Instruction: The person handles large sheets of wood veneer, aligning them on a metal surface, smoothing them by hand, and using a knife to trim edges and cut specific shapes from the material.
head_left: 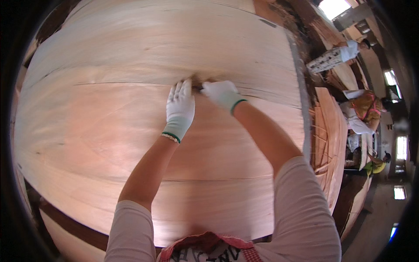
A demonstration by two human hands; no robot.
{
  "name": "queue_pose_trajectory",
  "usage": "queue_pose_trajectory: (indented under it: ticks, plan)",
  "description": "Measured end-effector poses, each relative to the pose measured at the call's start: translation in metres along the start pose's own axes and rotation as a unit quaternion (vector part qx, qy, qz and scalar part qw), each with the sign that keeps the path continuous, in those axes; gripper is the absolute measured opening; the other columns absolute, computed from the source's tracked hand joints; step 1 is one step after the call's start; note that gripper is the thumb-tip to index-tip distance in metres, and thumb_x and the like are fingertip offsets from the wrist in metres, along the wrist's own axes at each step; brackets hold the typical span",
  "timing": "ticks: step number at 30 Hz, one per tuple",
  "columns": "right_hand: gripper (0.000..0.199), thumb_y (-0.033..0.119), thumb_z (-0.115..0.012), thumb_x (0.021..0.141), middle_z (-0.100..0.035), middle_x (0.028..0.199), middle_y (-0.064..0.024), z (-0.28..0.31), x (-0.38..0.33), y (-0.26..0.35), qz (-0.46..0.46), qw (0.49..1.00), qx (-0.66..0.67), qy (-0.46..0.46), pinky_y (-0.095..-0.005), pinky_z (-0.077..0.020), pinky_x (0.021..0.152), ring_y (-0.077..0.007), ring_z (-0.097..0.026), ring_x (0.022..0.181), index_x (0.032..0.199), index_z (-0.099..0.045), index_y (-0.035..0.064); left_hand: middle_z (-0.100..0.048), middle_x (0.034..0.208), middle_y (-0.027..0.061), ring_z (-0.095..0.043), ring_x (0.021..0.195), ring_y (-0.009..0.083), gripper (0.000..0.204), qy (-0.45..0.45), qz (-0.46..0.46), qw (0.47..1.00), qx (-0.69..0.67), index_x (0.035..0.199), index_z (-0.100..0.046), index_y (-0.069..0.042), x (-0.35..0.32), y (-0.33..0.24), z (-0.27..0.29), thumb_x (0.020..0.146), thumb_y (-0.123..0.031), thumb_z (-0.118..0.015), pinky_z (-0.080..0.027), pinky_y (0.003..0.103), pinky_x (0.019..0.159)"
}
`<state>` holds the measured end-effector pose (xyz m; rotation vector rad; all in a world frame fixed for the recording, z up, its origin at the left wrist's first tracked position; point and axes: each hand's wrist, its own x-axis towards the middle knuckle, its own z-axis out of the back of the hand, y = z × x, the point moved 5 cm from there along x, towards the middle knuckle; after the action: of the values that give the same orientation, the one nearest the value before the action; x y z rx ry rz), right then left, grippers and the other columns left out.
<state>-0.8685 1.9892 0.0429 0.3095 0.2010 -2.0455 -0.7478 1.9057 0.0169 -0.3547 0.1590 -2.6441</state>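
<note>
A broad, pale pinkish wood veneer sheet (pixel 118 131) spreads out in front of me, with a long dark seam running across it. My left hand (pixel 180 105), in a white glove with a green cuff edge, lies flat on the wood by that seam, its fingers stretched out. Just right of it, my right hand (pixel 221 92), gloved the same way, is closed at the seam and smeared by motion. Between the two hands is a dark, blurred patch (pixel 197 81). Whatever the right hand grips is hidden by the glove and the blur.
Along the right side runs the sheet's grey edge (pixel 302 94). Beyond it lies a stack of splintered veneer sheets (pixel 328 144). Farther right are a person in white (pixel 348 51), a person in brown (pixel 369 109) and a person in yellow-green (pixel 376 167).
</note>
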Motion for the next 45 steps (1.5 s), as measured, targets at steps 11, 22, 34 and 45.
queue_pose_trajectory:
  ticks: [11, 22, 34, 45]
  plan:
    - [0.027, 0.032, -0.051, 0.093, -0.072, 0.093, -0.0087, -0.012, -0.068, -0.104, -0.039, 0.998, 0.046, -0.015, -0.0427, -0.0532, 0.072, -0.0265, -0.070, 0.087, 0.099, -0.068, 0.0116, -0.036, 0.151, 0.0078, -0.030, 0.140, 0.0242, 0.050, -0.021, -0.002, 0.994, 0.104, 0.143, -0.037, -0.007, 0.001, -0.048, -0.015, 0.095, -0.018, -0.045, -0.019, 0.039, 0.118]
    - [0.024, 0.027, -0.050, 0.093, -0.072, 0.089, -0.0099, -0.036, -0.102, -0.151, -0.022, 0.998, 0.041, -0.031, -0.0438, -0.0541, 0.068, -0.0263, -0.071, 0.085, 0.097, -0.067, 0.0112, -0.044, 0.145, 0.0098, -0.038, 0.135, 0.0273, 0.043, -0.041, -0.033, 0.998, 0.030, 0.137, -0.046, -0.005, 0.003, -0.132, -0.026, 0.096, -0.019, -0.046, -0.027, 0.042, 0.114]
    - [0.019, 0.018, -0.049, 0.093, -0.071, 0.086, -0.0112, -0.081, -0.218, -0.357, -0.063, 0.994, -0.056, 0.066, -0.0421, -0.0560, 0.062, -0.0281, -0.071, 0.083, 0.107, -0.056, 0.0074, -0.046, 0.143, 0.0107, -0.041, 0.132, 0.0309, 0.043, -0.033, -0.027, 0.999, 0.032, 0.135, -0.047, -0.006, 0.006, -0.136, -0.024, 0.094, -0.017, -0.049, -0.032, 0.042, 0.112]
    - [0.025, 0.027, -0.052, 0.097, -0.064, 0.095, -0.0207, -0.046, -0.265, -0.261, -0.152, 0.945, 0.153, -0.246, -0.0460, -0.0499, 0.072, -0.0380, -0.063, 0.087, 0.105, -0.060, 0.0045, -0.044, 0.142, 0.0168, -0.041, 0.133, 0.0280, 0.043, 0.004, -0.001, 0.999, 0.033, 0.132, -0.047, -0.002, 0.012, -0.143, -0.008, 0.092, -0.017, -0.045, -0.030, 0.042, 0.111]
